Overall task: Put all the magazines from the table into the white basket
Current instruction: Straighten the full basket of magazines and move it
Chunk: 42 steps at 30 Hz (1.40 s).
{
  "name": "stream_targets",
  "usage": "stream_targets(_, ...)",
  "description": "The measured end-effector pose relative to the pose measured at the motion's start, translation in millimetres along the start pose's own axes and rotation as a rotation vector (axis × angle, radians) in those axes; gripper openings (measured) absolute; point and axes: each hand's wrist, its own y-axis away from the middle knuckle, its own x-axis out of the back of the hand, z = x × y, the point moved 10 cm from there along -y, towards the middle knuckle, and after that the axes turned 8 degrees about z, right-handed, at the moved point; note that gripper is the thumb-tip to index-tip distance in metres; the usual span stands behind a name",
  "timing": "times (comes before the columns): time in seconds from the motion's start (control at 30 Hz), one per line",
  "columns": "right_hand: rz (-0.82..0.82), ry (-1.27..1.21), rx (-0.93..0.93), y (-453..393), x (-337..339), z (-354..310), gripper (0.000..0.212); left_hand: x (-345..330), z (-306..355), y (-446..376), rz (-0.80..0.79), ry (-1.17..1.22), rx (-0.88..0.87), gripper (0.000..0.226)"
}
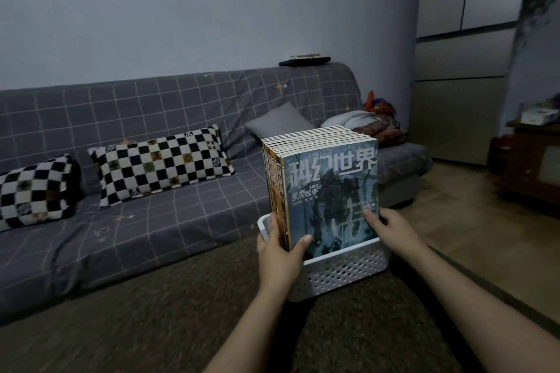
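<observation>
Nearest the camera, I log both forearms reaching forward. Left hand clamps the spine side of the magazine stack — thumb on the front cover, fingers behind. Right hand pinches the opposite lower edge, thumb on the cover. The stack stands upright, long axis vertical, its bottom edge already inside the white basket, directly between the two grips. Both hands sit equally near. I judge the coming move is straight down — lower until seated. Beyond lies the grey sofa, with checkered pillows.
</observation>
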Motion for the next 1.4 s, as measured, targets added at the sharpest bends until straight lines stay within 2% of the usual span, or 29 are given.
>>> stream_targets(0.03, 0.013, -0.033, -0.014, 2.3, 2.4, -3.8, 0.097, -1.5, -1.3, -1.9, -0.005, 0.02, 0.008, 0.092)
stream_targets(0.13, 0.078, -0.155, -0.198, 25.1, 8.3, -6.9, 0.086, 0.3, -20.8, -3.8, 0.014, 0.147, 0.132, 0.112)
stream_targets(0.2, 0.111, -0.249, -0.311, 36.2, 2.0, 6.9, 0.087, -2.0, -34.9, 0.3, 0.013, 0.219, 0.239, 0.114)
stream_targets(0.27, 0.107, -0.357, -0.385, 44.8, -8.3, 18.3, 0.087, -6.9, -44.0, 2.2, 0.003, 0.296, 0.301, 0.107)
stream_targets(0.33, 0.082, -0.381, -0.435, 49.2, -17.4, 26.3, 0.087, -11.5, -47.7, 0.4, 0.005, 0.355, 0.307, 0.085)
stream_targets(0.37, 0.072, -0.373, -0.434, 48.2, -18.9, 27.6, 0.088, -12.9, -49.0, -1.5, 0.015, 0.364, 0.302, 0.077)
stream_targets(0.43, 0.07, -0.364, -0.423, 41.6, -17.0, 29.4, 0.086, -17.6, -47.7, -5.9, 0.033, 0.374, 0.285, 0.077)
stream_targets(0.63, 0.037, -0.342, -0.391, 5.5, -8.7, 45.0, 0.091, -46.4, -31.5, -23.6, 0.027, 0.38, 0.231, 0.1)
stream_targets(0.83, 0.044, -0.432, -0.377, -28.3, -4.9, 57.7, 0.092, -74.2, -30.7, -52.1, 0.061, 0.365, 0.233, 0.087)
stream_targets(0.93, 0.033, -0.468, -0.354, -42.0, -4.5, 58.7, 0.084, -86.8, -29.9, -65.6, 0.073, 0.371, 0.224, 0.088)
stream_targets(1.3, 0.044, -0.598, -0.267, -74.0, -13.6, 70.2, 0.081, -110.2, -32.9, -92.0, 0.065, 0.395, 0.228, 0.093)
stream_targets(1.4, 0.019, -0.608, -0.282, -76.4, -20.0, 76.6, 0.101, -117.1, -38.5, -83.2, 0.012, 0.435, 0.222, 0.095)
